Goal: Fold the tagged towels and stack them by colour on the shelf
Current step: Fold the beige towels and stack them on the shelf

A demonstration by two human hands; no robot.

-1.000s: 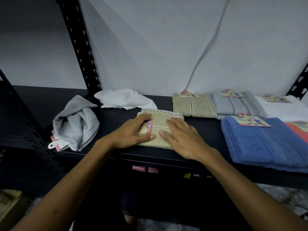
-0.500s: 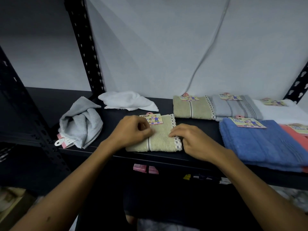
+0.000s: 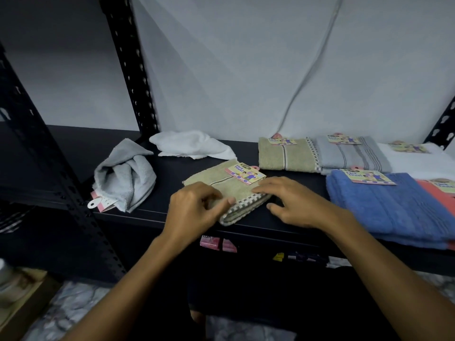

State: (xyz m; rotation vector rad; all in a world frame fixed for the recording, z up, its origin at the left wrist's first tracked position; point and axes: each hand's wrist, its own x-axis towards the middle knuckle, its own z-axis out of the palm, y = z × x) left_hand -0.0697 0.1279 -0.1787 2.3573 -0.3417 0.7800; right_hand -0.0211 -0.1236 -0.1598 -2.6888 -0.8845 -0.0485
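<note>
A folded beige towel (image 3: 221, 183) with a checkered border and a paper tag (image 3: 245, 174) lies skewed near the front of the black shelf (image 3: 160, 217). My left hand (image 3: 194, 212) sits on its near left corner with curled fingers, thumb on the checkered edge, gripping it. My right hand (image 3: 295, 200) rests on the towel's right end with straight fingers on top and the thumb beside the edge. Another folded beige towel (image 3: 283, 156) lies at the back.
A crumpled grey towel (image 3: 125, 178) and a crumpled white towel (image 3: 189, 145) lie at the left. Folded grey (image 3: 349, 156), white (image 3: 418, 161), blue (image 3: 381, 205) and coral (image 3: 440, 200) towels fill the right. A black upright post (image 3: 128, 62) stands behind.
The beige towel was folded over, bringing its tag to the top, and has since turned so its checkered edge faces me. Both hands moved to its near end.
</note>
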